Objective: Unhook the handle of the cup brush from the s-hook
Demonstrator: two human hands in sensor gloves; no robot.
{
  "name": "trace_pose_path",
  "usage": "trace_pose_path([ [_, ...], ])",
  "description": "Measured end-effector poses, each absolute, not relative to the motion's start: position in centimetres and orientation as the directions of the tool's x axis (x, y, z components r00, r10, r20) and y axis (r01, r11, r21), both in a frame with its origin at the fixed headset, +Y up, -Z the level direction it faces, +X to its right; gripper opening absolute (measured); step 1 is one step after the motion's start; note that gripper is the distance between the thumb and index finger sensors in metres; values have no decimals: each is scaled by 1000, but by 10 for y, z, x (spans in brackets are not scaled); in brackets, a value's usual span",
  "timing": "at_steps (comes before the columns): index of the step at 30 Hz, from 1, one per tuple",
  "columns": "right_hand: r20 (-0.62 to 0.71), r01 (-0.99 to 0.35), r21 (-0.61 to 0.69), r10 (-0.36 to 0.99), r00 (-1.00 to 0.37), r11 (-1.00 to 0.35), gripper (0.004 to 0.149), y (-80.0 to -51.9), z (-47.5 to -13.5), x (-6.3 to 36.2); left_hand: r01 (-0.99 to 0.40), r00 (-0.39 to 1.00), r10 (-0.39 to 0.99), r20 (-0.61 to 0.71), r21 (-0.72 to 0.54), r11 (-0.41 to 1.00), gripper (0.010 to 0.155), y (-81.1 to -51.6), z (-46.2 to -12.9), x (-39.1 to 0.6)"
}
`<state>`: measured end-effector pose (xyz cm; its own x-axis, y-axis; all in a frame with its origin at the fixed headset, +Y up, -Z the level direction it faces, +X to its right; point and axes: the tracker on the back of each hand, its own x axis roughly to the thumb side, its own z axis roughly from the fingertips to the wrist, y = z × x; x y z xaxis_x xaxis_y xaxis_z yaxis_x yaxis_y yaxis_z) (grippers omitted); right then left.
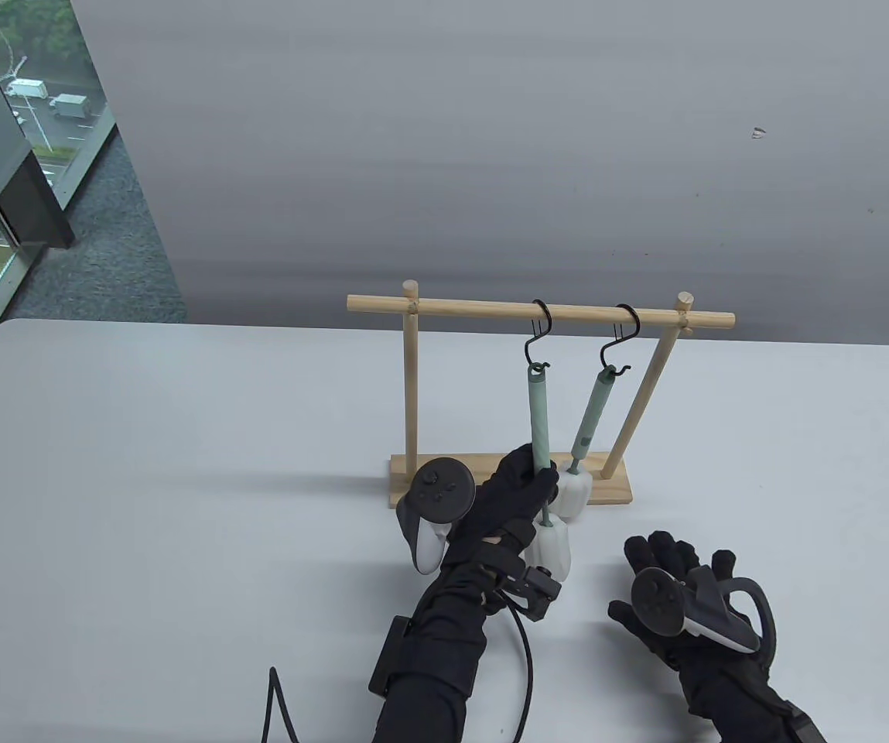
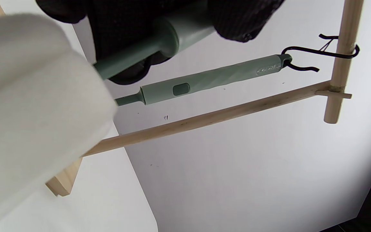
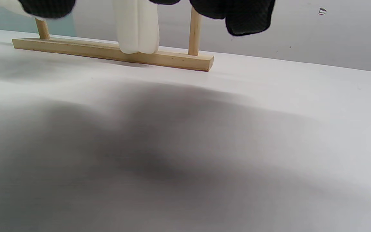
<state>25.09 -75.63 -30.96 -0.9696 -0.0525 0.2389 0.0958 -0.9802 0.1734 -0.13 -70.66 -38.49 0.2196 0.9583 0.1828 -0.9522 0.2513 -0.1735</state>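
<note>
A wooden rack (image 1: 541, 312) carries two black S-hooks. The left S-hook (image 1: 538, 340) holds the top loop of a green-handled cup brush (image 1: 538, 410) with a white sponge head (image 1: 551, 551). My left hand (image 1: 538, 474) grips this handle at its lower end; in the left wrist view my fingers (image 2: 124, 25) wrap the handle (image 2: 175, 37) beside the sponge head (image 2: 37, 106). A second brush (image 1: 589, 422) hangs from the right S-hook (image 1: 620, 344). My right hand (image 1: 676, 553) is open and empty, over the table to the right of the brushes.
The rack's wooden base (image 1: 614, 487) stands on the white table near the far edge, with its two uprights. The right wrist view shows that base (image 3: 108, 53) and a sponge head (image 3: 137, 29) ahead. A grey wall is behind.
</note>
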Motion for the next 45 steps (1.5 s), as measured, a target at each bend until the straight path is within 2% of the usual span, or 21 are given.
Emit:
trace_pose_path([
  [12,222,92,180,-50,-974,-979,84,-755,-310,253,-948,181,963,202,-224,225,58,-690,-378,3],
  [28,227,94,191,-49,-973,-977,84,-755,-310,253,-947,221,936,275,-170,273,57,-684,-365,-14],
  [34,229,97,189,-52,-972,-977,84,-755,-310,253,-885,415,834,364,-52,463,56,-686,-342,-38],
  [36,228,100,189,-55,-972,-977,84,-755,-310,252,-777,607,713,352,72,625,56,-684,-330,-51],
  [39,223,105,191,-61,-973,-976,83,-755,-309,252,-610,775,532,340,183,771,56,-684,-318,-65],
  [45,221,117,186,-75,-972,-975,83,-755,-308,250,-444,890,384,244,275,853,56,-700,-306,-95],
])
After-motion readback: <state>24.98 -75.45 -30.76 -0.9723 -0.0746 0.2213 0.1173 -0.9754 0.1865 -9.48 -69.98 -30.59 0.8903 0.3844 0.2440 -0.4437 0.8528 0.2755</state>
